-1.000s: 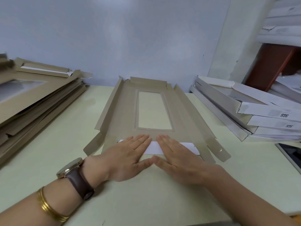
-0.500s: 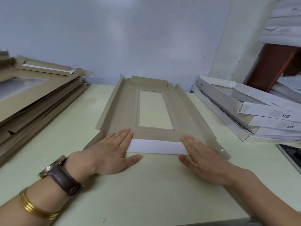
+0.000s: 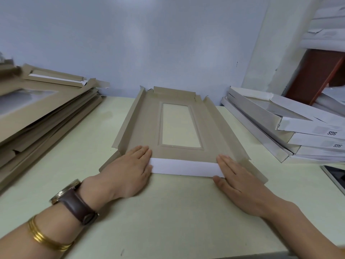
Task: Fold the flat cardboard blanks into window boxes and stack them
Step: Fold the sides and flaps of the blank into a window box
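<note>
A brown cardboard blank [image 3: 211, 131] with a rectangular window lies flat on the table in front of me, its long side flaps creased upward. Its near end flap [image 3: 183, 168] is folded over onto the blank, showing its white side. My left hand [image 3: 128, 171] presses flat on the left end of that flap with straight fingers. My right hand [image 3: 237, 178] presses flat on the right end, thumb along the near edge.
A pile of flat brown blanks [image 3: 37, 113] fills the left of the pale table [image 3: 168, 221]. Folded white window boxes [image 3: 280, 126] are stacked at the right. A dark tablet or phone [image 3: 336, 178] lies at the right edge. A wall stands close behind.
Both hands slid apart along the white flap, from its middle out to its two ends. The blank stayed in place.
</note>
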A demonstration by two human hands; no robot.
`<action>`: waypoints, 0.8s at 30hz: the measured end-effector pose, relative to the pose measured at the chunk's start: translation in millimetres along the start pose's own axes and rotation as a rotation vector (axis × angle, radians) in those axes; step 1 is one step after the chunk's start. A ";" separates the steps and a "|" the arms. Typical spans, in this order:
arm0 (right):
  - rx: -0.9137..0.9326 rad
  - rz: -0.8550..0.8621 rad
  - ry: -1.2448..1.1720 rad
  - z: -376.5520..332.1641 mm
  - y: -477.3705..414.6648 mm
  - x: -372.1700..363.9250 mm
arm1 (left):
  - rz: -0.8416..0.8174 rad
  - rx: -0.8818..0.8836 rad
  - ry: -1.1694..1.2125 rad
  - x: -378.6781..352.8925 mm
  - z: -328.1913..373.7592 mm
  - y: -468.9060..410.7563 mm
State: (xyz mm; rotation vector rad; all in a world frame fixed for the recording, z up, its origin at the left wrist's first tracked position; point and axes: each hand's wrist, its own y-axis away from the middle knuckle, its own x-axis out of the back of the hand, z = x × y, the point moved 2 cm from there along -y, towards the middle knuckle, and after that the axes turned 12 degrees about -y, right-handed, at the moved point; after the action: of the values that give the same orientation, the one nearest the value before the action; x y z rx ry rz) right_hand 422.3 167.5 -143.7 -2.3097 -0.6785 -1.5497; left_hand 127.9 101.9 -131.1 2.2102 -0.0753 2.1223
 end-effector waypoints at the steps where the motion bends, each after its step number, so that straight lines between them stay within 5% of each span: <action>1: 0.002 0.018 -0.021 0.0 0.0 0.1 | 0.042 -0.007 0.011 0.4 0.1 -0.4; 10: 0.128 0.219 -0.178 -3.4 9.6 6.5 | 0.364 -0.112 0.179 11.7 3.9 3.0; 24: 0.205 0.280 -0.063 -16.3 0.1 21.0 | 0.310 -0.137 0.129 17.1 0.7 3.1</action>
State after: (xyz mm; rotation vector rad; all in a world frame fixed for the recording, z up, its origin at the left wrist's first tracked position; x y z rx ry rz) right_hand 416.1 164.4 -118.0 -2.1978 -0.4778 -1.2282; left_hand 129.0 99.1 -114.0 2.0922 -0.5717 2.3237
